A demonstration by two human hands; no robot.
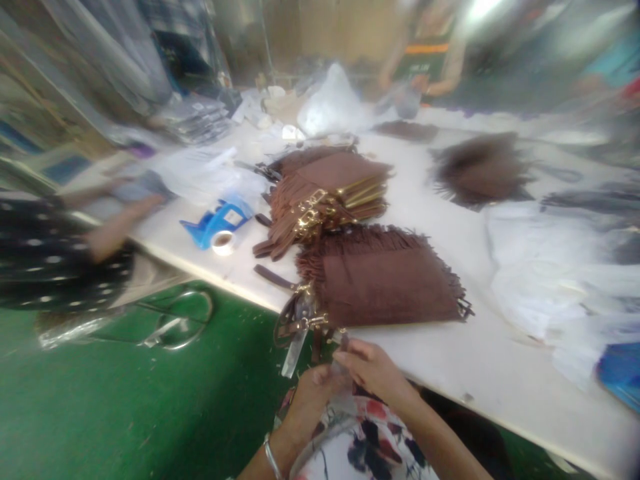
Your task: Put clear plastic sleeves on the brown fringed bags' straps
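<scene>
A brown fringed bag (385,280) lies flat at the table's near edge, its gold clasps and strap (295,327) hanging over the side. Just below it, my right hand (373,367) is closed, pinching a narrow strap end (344,341) by a gold clasp. Close against it, my left hand (317,393), with a bangle at the wrist, has its fingers pressed together on something blurred, perhaps clear plastic. A clear strip (295,355) dangles from the bag's hardware. Behind the bag is a stack of similar brown bags (335,180) with gold clasps.
A blue tape dispenser (215,220) and a white tape roll (223,243) are on the white table (445,360). White plastic bags (535,267) lie right, another fringed bag (480,167) farther back. A person in a dotted top (55,253) works at left; others stand behind.
</scene>
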